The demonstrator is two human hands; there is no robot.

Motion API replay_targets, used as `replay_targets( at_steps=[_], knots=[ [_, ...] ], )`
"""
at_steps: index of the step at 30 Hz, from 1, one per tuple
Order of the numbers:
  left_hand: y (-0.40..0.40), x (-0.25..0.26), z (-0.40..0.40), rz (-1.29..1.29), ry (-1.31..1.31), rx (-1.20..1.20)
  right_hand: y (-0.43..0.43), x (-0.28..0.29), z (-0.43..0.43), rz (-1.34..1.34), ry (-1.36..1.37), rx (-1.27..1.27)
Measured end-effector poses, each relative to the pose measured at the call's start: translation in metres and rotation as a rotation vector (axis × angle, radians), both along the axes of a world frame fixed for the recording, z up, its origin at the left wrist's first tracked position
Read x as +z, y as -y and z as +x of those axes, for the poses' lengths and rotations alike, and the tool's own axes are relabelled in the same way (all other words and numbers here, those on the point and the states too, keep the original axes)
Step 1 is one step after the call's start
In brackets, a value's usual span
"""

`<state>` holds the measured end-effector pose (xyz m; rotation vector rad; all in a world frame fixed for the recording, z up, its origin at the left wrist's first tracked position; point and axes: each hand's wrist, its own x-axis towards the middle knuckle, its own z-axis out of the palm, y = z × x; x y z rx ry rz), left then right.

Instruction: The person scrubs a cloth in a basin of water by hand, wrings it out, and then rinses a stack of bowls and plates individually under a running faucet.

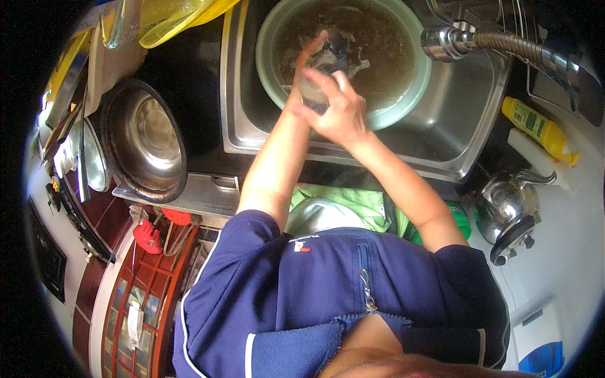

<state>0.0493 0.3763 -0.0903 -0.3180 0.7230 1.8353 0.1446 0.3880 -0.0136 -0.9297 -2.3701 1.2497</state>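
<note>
A pale green plastic basin (423,78) stands in the steel sink, holding murky brown water (387,52) with pale scraps in it. My left hand (309,52) reaches over the water, against a dark, wet object (336,45) with pale parts; its kind is unclear, and most of my left fingers are hidden. My right hand (340,106) crosses above my left wrist. Its fingers and thumb are curled around a rounded grey object (313,92), blurred and partly covered. Whether the dark and grey objects are joined I cannot tell.
The steel sink (430,137) surrounds the basin, with a flexible-necked faucet (446,43) over its right side. A large metal wok (156,125) lies at the left. To the right are a yellow bottle (539,127) and a steel kettle (505,205). Yellow plastic ware (184,21) stands at upper left.
</note>
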Motion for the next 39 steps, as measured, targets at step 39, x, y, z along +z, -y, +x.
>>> replay_targets(
  at_steps=[39],
  knots=[
    [0.023, -0.061, 0.016, -0.003, -0.080, 0.003, -0.017, -0.030, -0.029, 0.095, -0.103, -0.217]
  ],
)
